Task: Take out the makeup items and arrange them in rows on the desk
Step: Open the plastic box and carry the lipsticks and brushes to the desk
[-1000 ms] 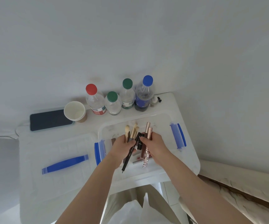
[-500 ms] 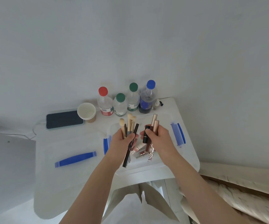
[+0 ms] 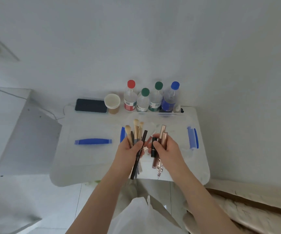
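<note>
The bottles [image 3: 143,100] beside the paper cup [image 3: 112,103] look like clear glossy plastic (caps matt). The desk [image 3: 92,159] beneath them is smooth white, and the brushes [image 3: 134,132] have soft pale bristles.

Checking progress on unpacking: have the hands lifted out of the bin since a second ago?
Yes: both hands rose toward the camera, clear of the clear bin.

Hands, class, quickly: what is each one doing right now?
Left hand: fingers curled round a bundle of makeup brushes and dark pencils.
Right hand: holding lipstick tubes.

brushes [image 3: 133,132] + dark pencil [image 3: 139,155] upright, bunched | rose-gold tubes [image 3: 163,134], black lipstick [image 3: 153,146] upright
</note>
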